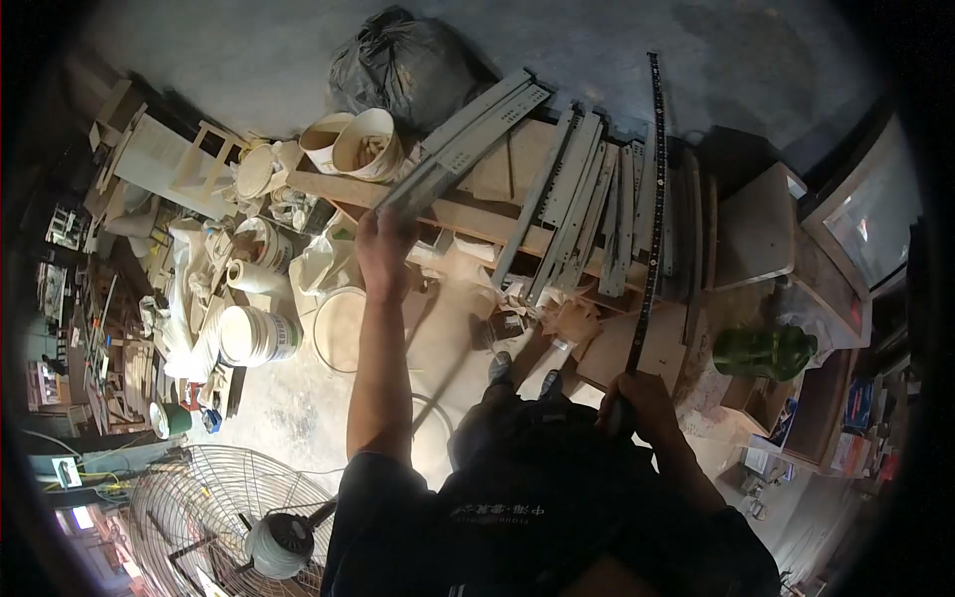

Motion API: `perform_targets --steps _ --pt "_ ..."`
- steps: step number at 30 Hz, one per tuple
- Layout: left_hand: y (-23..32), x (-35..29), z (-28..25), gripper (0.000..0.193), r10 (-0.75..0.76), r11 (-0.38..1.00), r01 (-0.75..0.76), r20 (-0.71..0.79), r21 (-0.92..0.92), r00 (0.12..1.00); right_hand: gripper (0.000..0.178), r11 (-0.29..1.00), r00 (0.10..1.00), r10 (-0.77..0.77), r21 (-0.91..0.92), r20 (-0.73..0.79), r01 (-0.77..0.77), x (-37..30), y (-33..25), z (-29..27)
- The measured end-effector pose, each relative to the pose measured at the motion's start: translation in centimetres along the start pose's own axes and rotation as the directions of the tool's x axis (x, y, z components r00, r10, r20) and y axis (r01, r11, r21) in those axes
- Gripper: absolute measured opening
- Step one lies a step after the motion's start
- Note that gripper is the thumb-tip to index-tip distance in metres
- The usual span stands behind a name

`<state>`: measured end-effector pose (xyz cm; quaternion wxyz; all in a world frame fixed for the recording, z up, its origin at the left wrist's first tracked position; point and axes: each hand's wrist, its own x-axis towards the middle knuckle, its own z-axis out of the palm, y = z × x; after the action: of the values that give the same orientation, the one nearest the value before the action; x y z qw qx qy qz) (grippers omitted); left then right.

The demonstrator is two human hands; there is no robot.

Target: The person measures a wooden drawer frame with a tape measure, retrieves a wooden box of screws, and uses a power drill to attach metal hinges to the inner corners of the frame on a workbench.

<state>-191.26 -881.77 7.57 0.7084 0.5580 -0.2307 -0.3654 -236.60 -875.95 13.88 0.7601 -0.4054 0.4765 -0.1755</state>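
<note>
My left hand (pixel 386 234) is stretched forward, its fingers closed round the near end of a metal drawer slide (pixel 463 147). A pair of such pale grey, perforated rails slants up and right from it over the wooden bench frame. In my right hand (pixel 642 403), close to my body, is the dark case of a tape measure (pixel 621 416). Its black blade (pixel 655 199) is drawn out far ahead, past the bench's far side. Between the two hands, several more drawer slides (pixel 572 204) lie side by side across the wooden frame (pixel 463 214).
Two white buckets (pixel 366 149) and a black plastic bag (pixel 408 70) stand beyond the bench. A caged fan (pixel 279 542) is at lower left, near a lidded white bucket (pixel 254 335). To the right are a green jug (pixel 764 351) and wooden panels (pixel 746 219).
</note>
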Motion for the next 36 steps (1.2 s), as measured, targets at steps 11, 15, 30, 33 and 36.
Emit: perform_targets --steps 11,15,30,33,36 --pt "-0.2 -8.9 7.5 0.033 0.542 0.561 -0.586 0.277 0.584 0.794 0.042 0.999 0.999 -0.044 -0.022 0.024 0.044 1.7 -0.1 0.4" --pt "0.5 -8.9 7.3 0.034 0.507 0.528 -0.562 0.295 0.637 0.810 0.037 1.000 0.999 -0.022 -0.004 0.042 0.022 1.9 -0.6 0.7" --pt "3.1 -8.7 5.4 0.049 0.279 0.608 -0.591 0.555 0.529 0.784 0.042 0.995 0.999 -0.053 0.083 -0.010 0.053 2.1 -0.1 1.4" --pt "3.4 -7.6 3.8 0.048 0.258 0.773 -0.533 0.598 0.344 0.759 0.042 0.993 0.998 -0.053 0.099 -0.030 0.056 1.8 -0.3 1.7" --pt "2.0 -5.2 2.6 0.038 0.225 0.788 -0.399 0.384 0.469 0.895 0.042 0.991 0.997 -0.079 0.109 -0.005 0.079 2.0 0.3 1.7"
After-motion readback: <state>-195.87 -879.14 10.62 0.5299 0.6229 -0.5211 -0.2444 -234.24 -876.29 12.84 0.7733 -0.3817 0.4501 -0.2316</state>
